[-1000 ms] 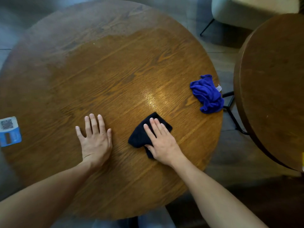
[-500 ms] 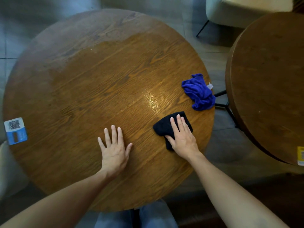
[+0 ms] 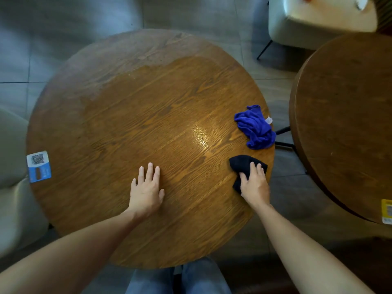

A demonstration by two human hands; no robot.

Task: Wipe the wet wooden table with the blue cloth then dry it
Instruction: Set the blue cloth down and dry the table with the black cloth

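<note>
one qr sticker point(image 3: 39, 166), writing unreadable

This looks like a café or small eatery. The round wooden desk point(image 3: 131, 115) carries a blue QR-code sticker point(image 3: 39, 166) at its left rim, the sort used for ordering or paying. Just right of the desk stands a second round desk point(image 3: 347, 115) of the same wood, with a yellow sticker point(image 3: 386, 211) at its near edge. Beyond the desk, to the right, is a pale upholstered chair point(image 3: 314, 24) on thin black legs. Another pale seat point(image 3: 12, 177) sits at the desk's left. Grey tile floor point(image 3: 63, 28) lies all around.
</note>
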